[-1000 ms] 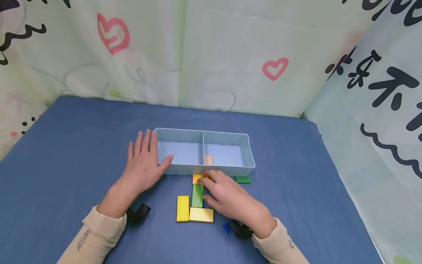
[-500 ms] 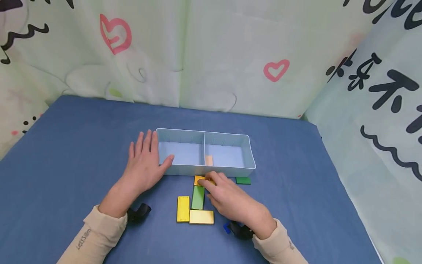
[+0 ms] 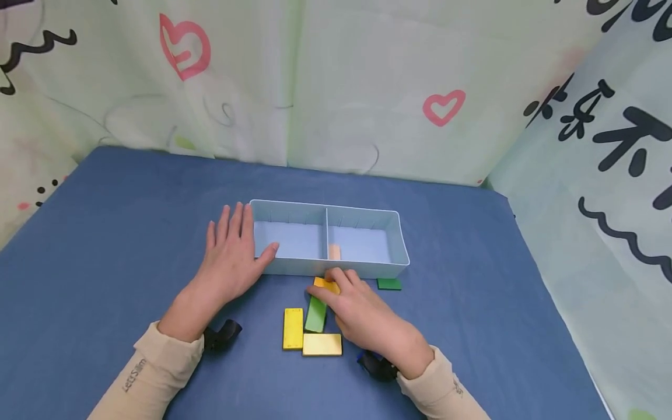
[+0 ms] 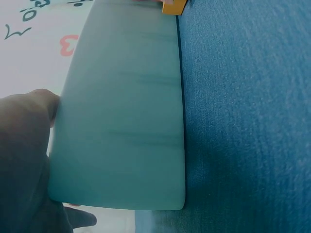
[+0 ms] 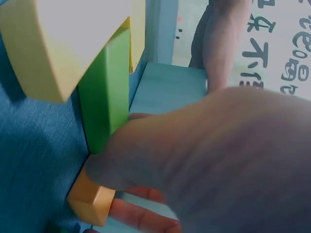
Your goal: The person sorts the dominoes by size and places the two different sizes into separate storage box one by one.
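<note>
Fingers straight, my left hand (image 3: 228, 262) rests against the left end of a pale blue two-compartment tray (image 3: 294, 267). My right hand (image 3: 362, 306) pinches an orange block (image 3: 328, 284) at the foot of the tray's front wall; in the right wrist view the thumb lies over this block (image 5: 90, 196) with fingers on its far side. A green block (image 3: 316, 317) runs from the orange one toward me, slightly slanted. At its near end lies a pale yellow block (image 3: 322, 345), and a bright yellow block (image 3: 293, 329) stands lengthwise on the left.
A dark green block (image 3: 389, 284) lies by the tray's front right. Inside the right compartment, a peach-coloured piece (image 3: 334, 252) sits at the divider. A blue cloth (image 3: 472, 280) covers the table, with a printed curtain (image 3: 357, 87) behind.
The orange block has turned and shifted slightly right under my right hand. The green block's far end has swung right, so it slants more. My left hand stays at the tray.
</note>
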Demonstrator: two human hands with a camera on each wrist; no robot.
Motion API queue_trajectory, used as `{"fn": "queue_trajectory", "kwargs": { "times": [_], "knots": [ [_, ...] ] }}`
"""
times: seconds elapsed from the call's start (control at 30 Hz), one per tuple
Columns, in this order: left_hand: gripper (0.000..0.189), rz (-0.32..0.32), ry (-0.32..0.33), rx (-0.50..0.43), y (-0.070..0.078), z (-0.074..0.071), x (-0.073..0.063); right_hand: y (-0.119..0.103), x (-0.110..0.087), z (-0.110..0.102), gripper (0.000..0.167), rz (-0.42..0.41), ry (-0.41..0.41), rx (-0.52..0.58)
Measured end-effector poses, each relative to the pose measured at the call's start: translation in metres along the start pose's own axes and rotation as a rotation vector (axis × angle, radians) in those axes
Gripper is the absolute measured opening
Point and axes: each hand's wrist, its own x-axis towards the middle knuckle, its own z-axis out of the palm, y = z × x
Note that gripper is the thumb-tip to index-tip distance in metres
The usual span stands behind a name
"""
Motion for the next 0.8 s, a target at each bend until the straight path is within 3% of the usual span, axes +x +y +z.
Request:
{"fn": "queue_trajectory", "kwargs": {
  "times": [0.43,0.63,0.8],
  "knots": [
    [0.091,-0.020,-0.014,-0.005,0.0019,0.0000,-0.0006,0.0035,-0.0013,-0.0008,0.031,0.062,0.003,0.021],
    [0.091,-0.008,0.009,-0.008,0.0022,-0.0027,0.0025,0.0046,0.0005,-0.0030,0.029,0.074,0.070,-0.006],
    [0.091,-0.017,-0.005,-0.001,0.0011,-0.0026,0.0025,0.0048,0.0012,-0.0029,0.028,0.085,0.072,-0.010]
  ]
}}
